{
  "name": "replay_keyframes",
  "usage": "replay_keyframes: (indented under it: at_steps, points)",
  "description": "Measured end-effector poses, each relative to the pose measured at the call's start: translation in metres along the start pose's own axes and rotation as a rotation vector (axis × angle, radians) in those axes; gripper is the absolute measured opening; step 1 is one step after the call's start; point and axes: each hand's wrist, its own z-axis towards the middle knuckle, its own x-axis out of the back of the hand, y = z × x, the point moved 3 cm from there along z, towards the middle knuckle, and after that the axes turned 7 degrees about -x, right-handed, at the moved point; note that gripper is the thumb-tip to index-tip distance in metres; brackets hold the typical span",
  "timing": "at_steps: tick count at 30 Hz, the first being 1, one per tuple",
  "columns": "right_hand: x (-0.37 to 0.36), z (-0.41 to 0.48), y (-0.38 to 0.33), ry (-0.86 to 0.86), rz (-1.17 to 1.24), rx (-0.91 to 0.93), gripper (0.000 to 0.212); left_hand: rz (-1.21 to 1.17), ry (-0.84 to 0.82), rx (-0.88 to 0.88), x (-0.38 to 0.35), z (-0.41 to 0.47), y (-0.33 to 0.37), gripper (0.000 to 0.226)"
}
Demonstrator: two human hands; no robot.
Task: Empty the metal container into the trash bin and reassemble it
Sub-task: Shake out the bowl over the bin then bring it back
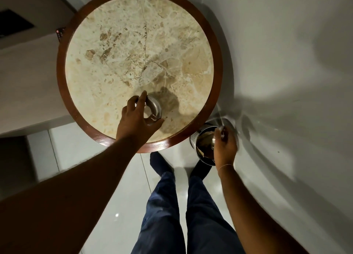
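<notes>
On the table [216, 49] our left hand [136, 118] is gripping the container [153, 108] — beside the table, our right hand [225, 146] is pinching a blurred metal part over the bin [195, 137].

My bare left hand [136, 118] reaches forward on a straight arm, fingers and thumb curled in a loose clasp. My bare right hand [225, 144] hangs lower, wrist bent, fingertips pinched together and pointing down.
</notes>
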Motion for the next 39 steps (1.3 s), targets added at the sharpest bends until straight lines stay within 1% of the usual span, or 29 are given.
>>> replay_keyframes:
  at_steps: [1, 3, 4, 5, 6, 8, 9, 12, 15, 18, 20, 23, 26, 30, 33, 36, 39]
  points:
    - [0.003, 0.001, -0.006, 0.02, 0.149, -0.116, 0.017, 0.004, -0.024, 0.001, -0.003, -0.002, 0.0, 0.11]
    - [0.008, -0.002, -0.027, -0.019, 0.55, -0.434, 0.035, 0.02, -0.037, -0.016, 0.01, -0.008, 0.001, 0.111]
    - [0.01, -0.003, -0.032, -0.047, 0.717, -0.536, 0.043, 0.021, -0.052, -0.026, 0.009, -0.01, -0.001, 0.112]
    - [0.011, -0.003, -0.036, -0.091, 0.824, -0.569, 0.051, 0.011, -0.064, -0.037, 0.008, -0.013, -0.001, 0.113]
    - [0.009, -0.004, -0.042, -0.17, 0.905, -0.573, 0.059, -0.001, -0.075, -0.049, 0.007, -0.014, 0.0, 0.114]
    - [0.001, -0.009, -0.058, -0.327, 0.977, -0.563, 0.075, -0.053, -0.085, -0.064, 0.004, -0.013, 0.01, 0.114]
    - [-0.003, -0.01, -0.076, -0.371, 0.993, -0.578, 0.078, -0.111, -0.074, -0.053, 0.011, -0.011, 0.021, 0.113]
    - [-0.034, -0.011, -0.128, -0.469, 0.925, -0.61, 0.069, -0.242, -0.013, -0.036, 0.035, 0.007, 0.05, 0.112]
    - [-0.07, -0.02, -0.17, -0.616, 0.889, -0.628, 0.067, -0.228, 0.04, -0.139, 0.062, 0.025, 0.073, 0.113]
    - [-0.1, -0.029, -0.197, -0.79, 0.8, -0.624, 0.063, -0.159, -0.019, -0.216, 0.076, 0.045, 0.081, 0.114]
    - [-0.115, -0.031, -0.21, -0.848, 0.724, -0.592, 0.062, -0.147, -0.081, -0.192, 0.082, 0.056, 0.076, 0.115]
    - [-0.127, -0.033, -0.218, -0.896, 0.651, -0.557, 0.063, -0.122, -0.115, -0.177, 0.085, 0.061, 0.069, 0.116]
    - [-0.134, -0.035, -0.22, -0.923, 0.598, -0.558, 0.058, -0.101, -0.099, -0.173, 0.086, 0.061, 0.062, 0.117]
    - [-0.142, -0.034, -0.214, -0.934, 0.58, -0.569, 0.058, -0.043, -0.075, -0.205, 0.084, 0.063, 0.054, 0.115]
    - [-0.15, -0.033, -0.207, -0.937, 0.574, -0.566, 0.063, -0.003, -0.085, -0.199, 0.077, 0.065, 0.048, 0.115]
    - [-0.158, -0.03, -0.198, -0.906, 0.529, -0.537, 0.072, 0.088, -0.084, -0.173, 0.073, 0.073, 0.038, 0.118]
    - [-0.163, -0.022, -0.195, -0.901, 0.411, -0.475, 0.074, 0.177, -0.076, -0.162, 0.069, 0.084, 0.024, 0.119]
